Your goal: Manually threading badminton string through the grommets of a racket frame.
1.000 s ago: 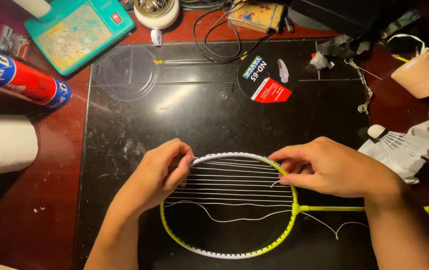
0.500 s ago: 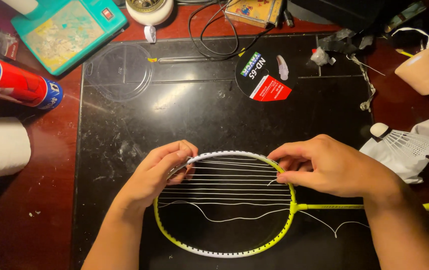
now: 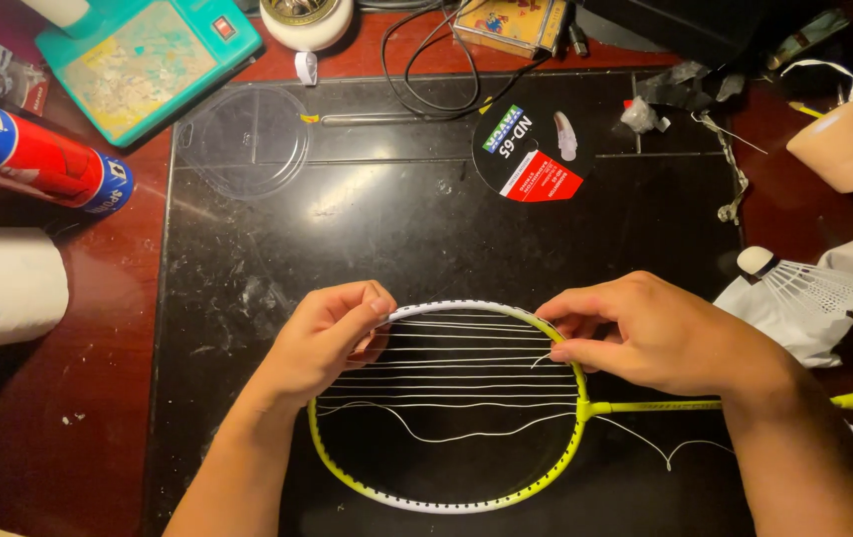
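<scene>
Barely shifted since the earlier frame, both hands still on the yellow racket (image 3: 446, 497) lying at six o'clock on the black mat (image 3: 426, 219); right hand (image 3: 660, 333) pinching white string (image 3: 446, 398) at the rim's three o'clock; left hand (image 3: 327, 338) gripping the rim at ten o'clock; shuttlecock (image 3: 794, 283) further toward three.

Both hands (image 3: 332, 338) (image 3: 660, 333) pinch the yellow racket's (image 3: 446, 502) rim, seemingly tensioning white string (image 3: 456, 376).
</scene>
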